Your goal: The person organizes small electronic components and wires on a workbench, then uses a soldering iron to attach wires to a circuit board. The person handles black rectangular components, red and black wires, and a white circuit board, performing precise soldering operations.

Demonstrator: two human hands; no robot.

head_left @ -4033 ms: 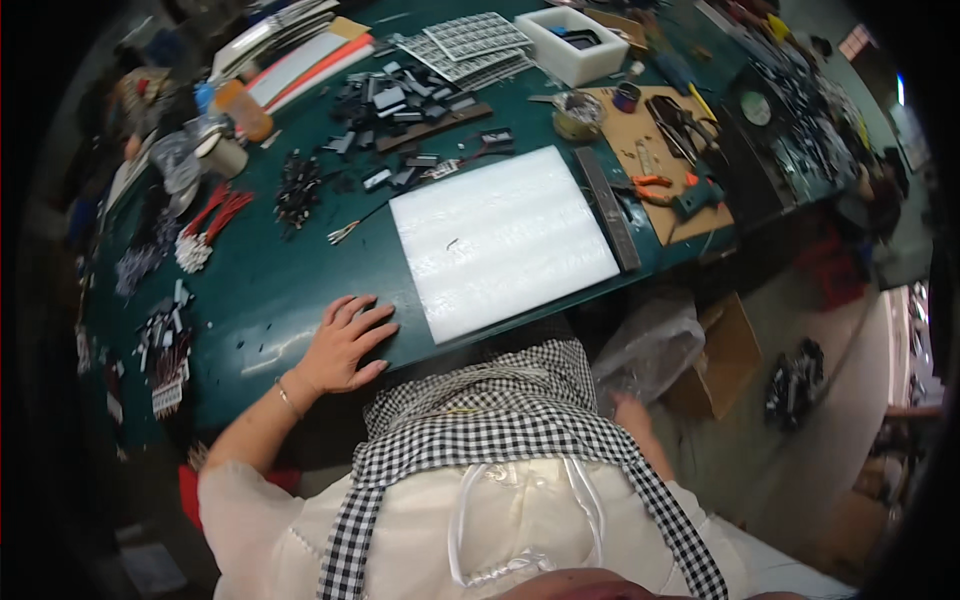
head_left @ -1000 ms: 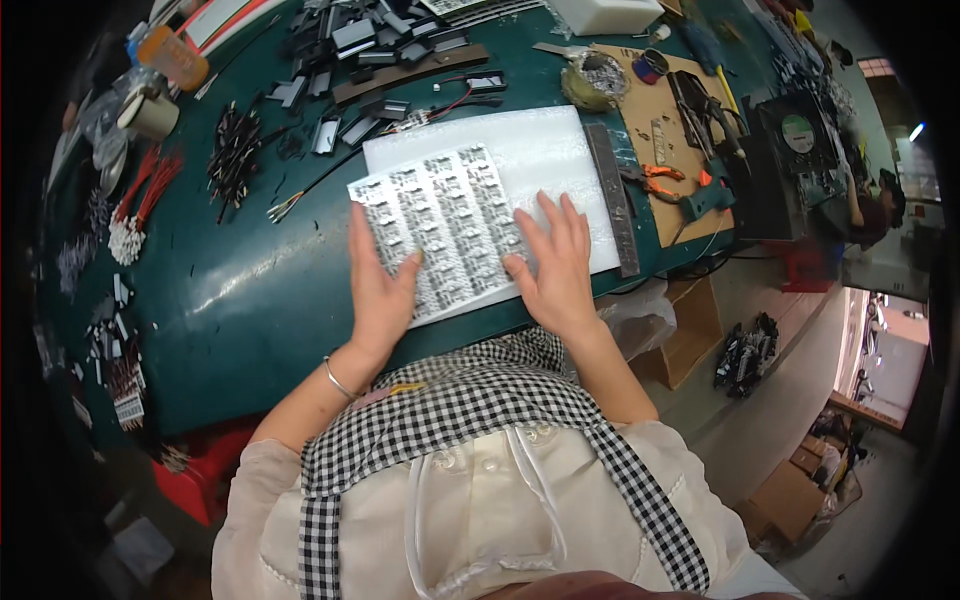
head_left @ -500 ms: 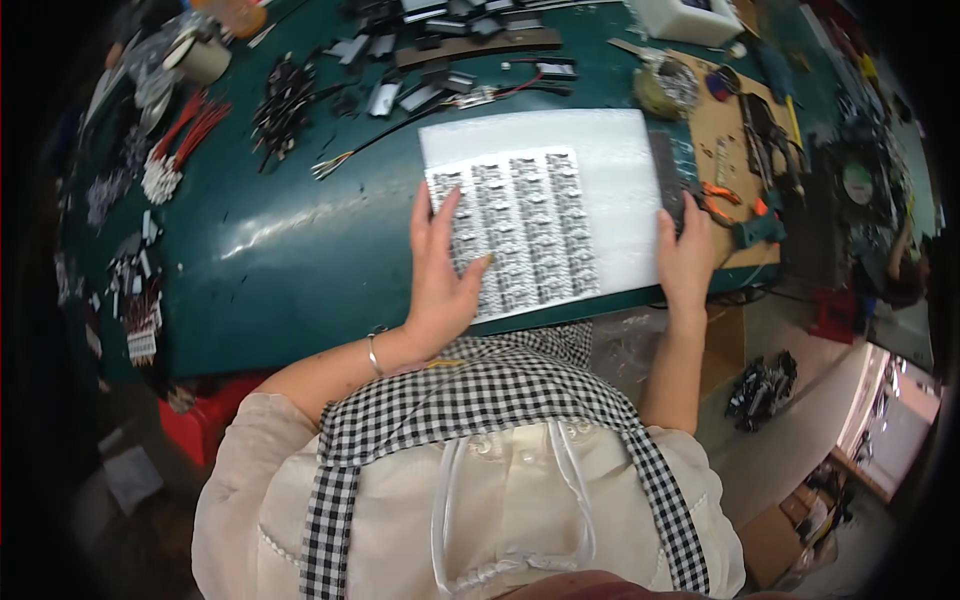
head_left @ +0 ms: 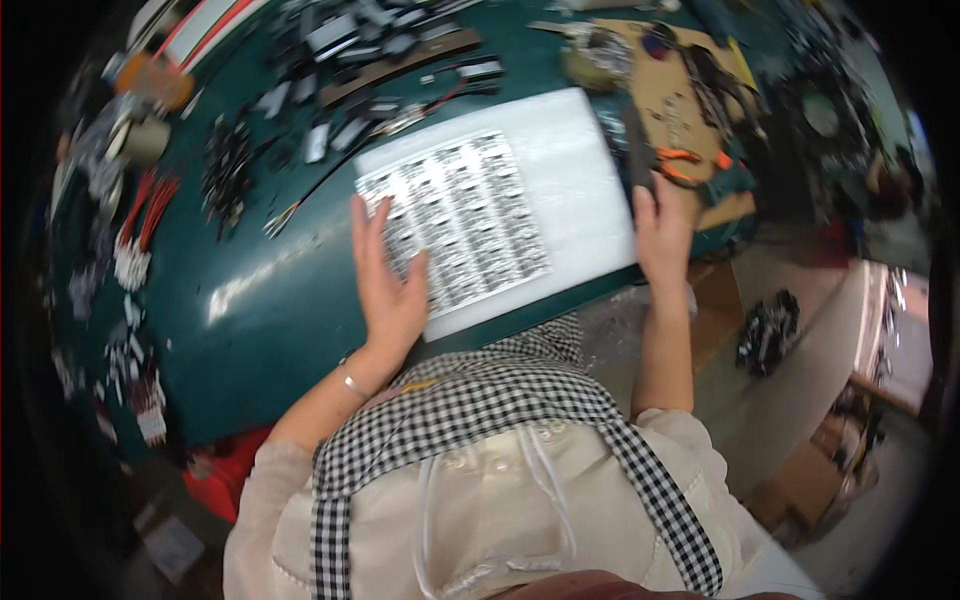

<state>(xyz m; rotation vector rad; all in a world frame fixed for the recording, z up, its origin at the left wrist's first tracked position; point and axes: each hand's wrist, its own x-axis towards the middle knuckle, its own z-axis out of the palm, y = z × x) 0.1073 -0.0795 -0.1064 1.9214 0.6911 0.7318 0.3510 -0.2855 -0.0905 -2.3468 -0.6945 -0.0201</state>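
A panel of small silver-patterned boards (head_left: 465, 215) in several columns lies on a white foam sheet (head_left: 575, 170), at a slant near the table's front edge. My left hand (head_left: 392, 295) rests on the panel's left edge, its fingers spread and thumb apart. At the sheet's right edge is my right hand (head_left: 664, 238), thumb and forefinger apart beside the lower end of a dark flat strip (head_left: 632, 145). Whether those fingertips touch the strip is blurred. Orange-handled pliers (head_left: 680, 165) lie just beyond that hand.
Dark and silver parts (head_left: 350, 45) are heaped at the back of the green table (head_left: 270, 340). Black cables (head_left: 228, 170) and red-wired white connectors (head_left: 133, 262) lie to the left. A brown board (head_left: 665, 85) with tools is at the back right. A bag of dark parts (head_left: 768, 335) sits lower right.
The whole view has turned, so the table, sheet and panel appear further left and more tilted. Both hands keep nearly the same places on the sheet.
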